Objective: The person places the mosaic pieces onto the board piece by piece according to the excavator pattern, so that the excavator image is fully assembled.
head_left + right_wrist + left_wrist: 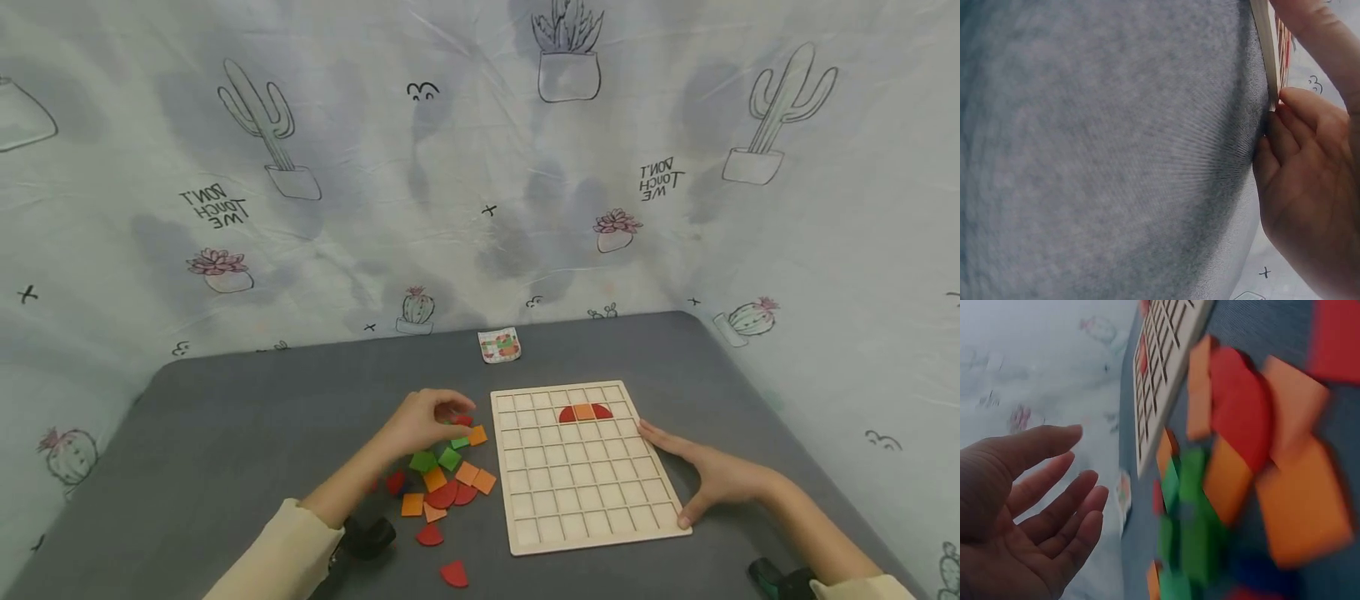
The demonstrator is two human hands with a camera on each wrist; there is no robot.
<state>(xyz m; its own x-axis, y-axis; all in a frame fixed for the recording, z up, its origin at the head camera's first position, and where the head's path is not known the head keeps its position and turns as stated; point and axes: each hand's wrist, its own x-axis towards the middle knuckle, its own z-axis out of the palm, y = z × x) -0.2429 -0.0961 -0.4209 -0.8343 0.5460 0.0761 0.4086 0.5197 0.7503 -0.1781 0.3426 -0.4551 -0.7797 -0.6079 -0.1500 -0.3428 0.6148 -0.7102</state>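
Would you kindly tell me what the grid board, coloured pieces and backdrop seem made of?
The grid board: probably wood, matte, judging by its pale beige tone. The coloured pieces: perhaps painted wood or plastic, smooth, evenly coloured; blur leaves it open. The backdrop: likely printed fabric or plastic sheeting, fairly matte, judging by its creases.

One card (499,345), one board (555,480), on it two red pieces (567,414), one orange square (583,412)
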